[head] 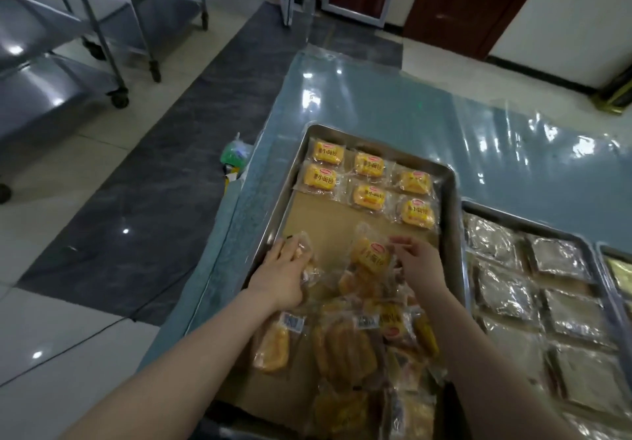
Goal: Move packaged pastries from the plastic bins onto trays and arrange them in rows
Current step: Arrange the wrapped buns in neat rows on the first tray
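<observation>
Film-wrapped pastries (345, 343) looking light, squashy, slippery; left hand (284, 268) gripping one; right hand (420, 265) pinching another's wrapper edge mid-frame, likely safest hold.

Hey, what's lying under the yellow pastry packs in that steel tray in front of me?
A tan paper liner covers the tray floor, showing between the arranged packs and the loose pile. Anything beneath the pile itself is hidden.

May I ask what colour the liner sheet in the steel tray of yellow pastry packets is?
The liner sheet is tan brown, clearest in head view.
</observation>
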`<state>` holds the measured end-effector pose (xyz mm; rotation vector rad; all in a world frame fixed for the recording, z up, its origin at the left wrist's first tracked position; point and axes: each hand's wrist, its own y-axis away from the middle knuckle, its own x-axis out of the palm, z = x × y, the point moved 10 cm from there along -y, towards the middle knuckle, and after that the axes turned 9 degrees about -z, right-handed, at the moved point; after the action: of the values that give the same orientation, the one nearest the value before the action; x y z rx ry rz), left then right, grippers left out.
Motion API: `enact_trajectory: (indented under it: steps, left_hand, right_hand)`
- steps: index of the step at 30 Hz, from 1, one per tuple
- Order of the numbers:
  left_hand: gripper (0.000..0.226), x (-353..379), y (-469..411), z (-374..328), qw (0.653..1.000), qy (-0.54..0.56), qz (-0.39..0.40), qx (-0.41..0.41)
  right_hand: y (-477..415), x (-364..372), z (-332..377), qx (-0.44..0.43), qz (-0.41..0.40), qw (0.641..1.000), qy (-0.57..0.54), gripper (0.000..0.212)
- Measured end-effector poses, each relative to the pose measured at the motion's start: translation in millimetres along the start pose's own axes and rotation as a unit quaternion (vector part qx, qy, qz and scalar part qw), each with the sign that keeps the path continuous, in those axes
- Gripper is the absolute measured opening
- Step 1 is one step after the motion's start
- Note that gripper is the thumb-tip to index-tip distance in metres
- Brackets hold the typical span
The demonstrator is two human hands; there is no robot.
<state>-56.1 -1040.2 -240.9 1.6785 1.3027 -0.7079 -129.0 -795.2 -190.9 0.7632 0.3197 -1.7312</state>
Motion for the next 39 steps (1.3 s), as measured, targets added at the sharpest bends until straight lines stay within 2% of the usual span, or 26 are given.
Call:
enact_trajectory:
  steps: [3,5,7,8,10,12,15,17,18,20,24,28,30,32,34,35,37,39]
  left_hand:
    - [0.083,3,-12,4,0.999,0.032,0.039,0.002]
    - [0.088,7,-17,7,0.998,0.049,0.041,0.000]
    - [0.106,8,-19,8,0.999,0.036,0.026,0.003]
    - [0.108,6,-19,7,1.000,0.021,0.003,0.013]
    - [0.095,-2,-19,3,0.998,0.007,-0.062,0.023]
    - [0.076,-19,-19,3,0.989,0.063,-0.135,0.000]
    - [0.032,-51,-17,12,0.948,0.220,-0.223,-0.058]
    - [0.010,-68,-20,17,0.907,0.325,-0.261,-0.063]
    - [0.011,-74,-23,17,0.890,0.367,-0.264,-0.058]
    - [0.018,-76,-33,12,0.886,0.392,-0.240,-0.055]
    - [0.044,-68,-54,16,0.913,0.329,-0.222,-0.097]
    - [0.081,-60,-64,7,0.952,0.215,-0.210,-0.060]
    - [0.074,-56,-63,2,0.962,0.166,-0.212,-0.042]
    - [0.047,-59,-59,-5,0.964,0.094,-0.248,-0.006]
    - [0.027,-62,-56,-19,0.961,0.013,-0.270,0.067]
    - [0.024,-59,-56,-28,0.961,-0.022,-0.253,0.114]
    - [0.025,-44,-59,-40,0.968,-0.048,-0.171,0.180]
    - [0.028,-36,-66,-38,0.980,-0.035,-0.083,0.175]
  right_hand:
    - [-17,7,5,-0.009,-0.020,1.000,-0.018,0.019]
    - [-24,16,11,-0.023,-0.022,0.999,-0.024,0.033]
    - [-25,27,17,-0.058,-0.021,0.997,0.051,0.050]
    - [-23,32,23,-0.100,-0.022,0.988,0.116,0.054]
    - [-11,50,38,-0.213,-0.007,0.949,0.233,0.059]
    - [-1,71,42,-0.280,0.049,0.919,0.275,0.062]
    - [-3,87,25,-0.249,0.122,0.917,0.288,0.068]
    - [-6,90,15,-0.233,0.138,0.915,0.298,0.071]
    - [-6,90,12,-0.235,0.140,0.912,0.304,0.071]
    - [-7,91,9,-0.245,0.136,0.909,0.308,0.070]
    - [-6,93,9,-0.254,0.121,0.913,0.295,0.068]
    - [-6,94,7,-0.258,0.115,0.915,0.289,0.065]
    - [-6,93,7,-0.257,0.115,0.916,0.285,0.065]
    - [-5,93,8,-0.260,0.111,0.915,0.289,0.065]
    - [-5,92,9,-0.265,0.106,0.913,0.291,0.064]
    - [-5,92,10,-0.267,0.105,0.912,0.293,0.064]
    - [-4,92,10,-0.269,0.104,0.912,0.293,0.064]
    - [-4,91,10,-0.267,0.105,0.913,0.290,0.063]
